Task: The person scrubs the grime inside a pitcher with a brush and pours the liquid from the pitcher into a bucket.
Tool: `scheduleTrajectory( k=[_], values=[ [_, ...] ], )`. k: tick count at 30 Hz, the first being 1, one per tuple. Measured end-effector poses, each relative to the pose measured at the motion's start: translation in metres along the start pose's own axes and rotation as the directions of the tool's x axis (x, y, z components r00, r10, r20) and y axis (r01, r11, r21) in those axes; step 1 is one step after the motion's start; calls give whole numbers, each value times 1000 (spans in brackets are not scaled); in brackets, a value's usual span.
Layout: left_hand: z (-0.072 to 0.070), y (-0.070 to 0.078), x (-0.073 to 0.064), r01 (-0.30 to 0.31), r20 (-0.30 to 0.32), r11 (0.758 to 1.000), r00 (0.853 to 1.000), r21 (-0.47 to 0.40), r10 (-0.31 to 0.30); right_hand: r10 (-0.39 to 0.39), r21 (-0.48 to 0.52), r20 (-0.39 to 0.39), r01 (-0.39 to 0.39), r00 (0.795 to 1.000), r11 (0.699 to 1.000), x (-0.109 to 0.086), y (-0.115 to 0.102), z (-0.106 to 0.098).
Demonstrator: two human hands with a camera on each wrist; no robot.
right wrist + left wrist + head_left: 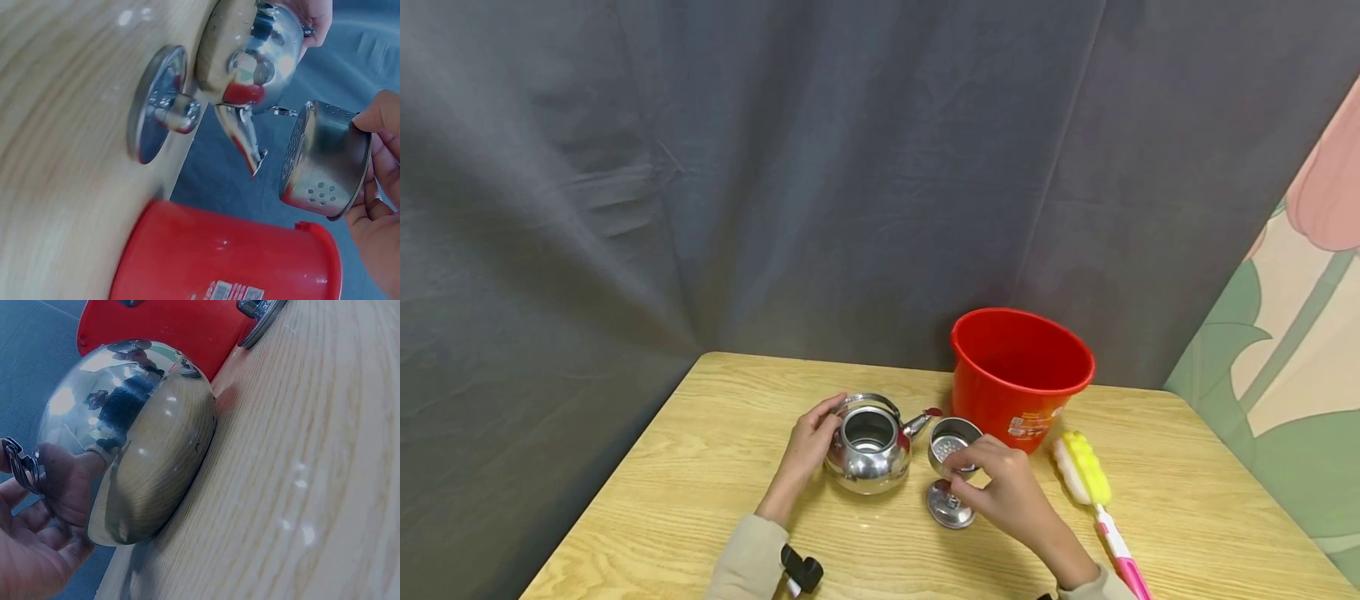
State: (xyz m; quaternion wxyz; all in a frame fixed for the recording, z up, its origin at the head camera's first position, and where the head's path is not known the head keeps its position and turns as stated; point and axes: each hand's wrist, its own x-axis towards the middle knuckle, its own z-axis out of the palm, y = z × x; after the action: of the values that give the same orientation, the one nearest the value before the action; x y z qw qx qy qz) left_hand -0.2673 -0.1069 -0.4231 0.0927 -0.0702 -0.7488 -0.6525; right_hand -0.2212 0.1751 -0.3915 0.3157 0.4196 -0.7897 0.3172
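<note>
A shiny steel teapot stands lidless on the table, its mouth facing up and its spout pointing right. My left hand grips its left side by the handle's hinge; in the left wrist view the fingers curl close against the polished body. Between thumb and fingers my right hand pinches the rim of a perforated steel tea strainer. The strainer is held above the table, right of the spout. Below it lies the round teapot lid, knob up, partly covered by the right hand in the head view.
A red bucket stands behind the strainer at the right. Beside it lies a brush with a yellow and white sponge head and a pink and white handle. A dark curtain hangs along the table's back edge.
</note>
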Motion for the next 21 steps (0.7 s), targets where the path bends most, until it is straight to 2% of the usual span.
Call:
scheduleTrajectory(
  k=[3, 7, 21],
  values=[
    [0, -13, 5, -1, -9, 1000, 1000, 2, 1, 3, -16, -24, -3, 1000, 1000, -4, 0, -2],
    [1, -18, 8, -9, -13, 1000, 1000, 7, 9, 8, -38, -36, -9, 999, 999, -11, 1, -7],
    [1, -15, 8, -3, -12, 1000, 1000, -7, 3, 25, -78, -28, -27, 999, 997, -34, 8, -22]
  ],
)
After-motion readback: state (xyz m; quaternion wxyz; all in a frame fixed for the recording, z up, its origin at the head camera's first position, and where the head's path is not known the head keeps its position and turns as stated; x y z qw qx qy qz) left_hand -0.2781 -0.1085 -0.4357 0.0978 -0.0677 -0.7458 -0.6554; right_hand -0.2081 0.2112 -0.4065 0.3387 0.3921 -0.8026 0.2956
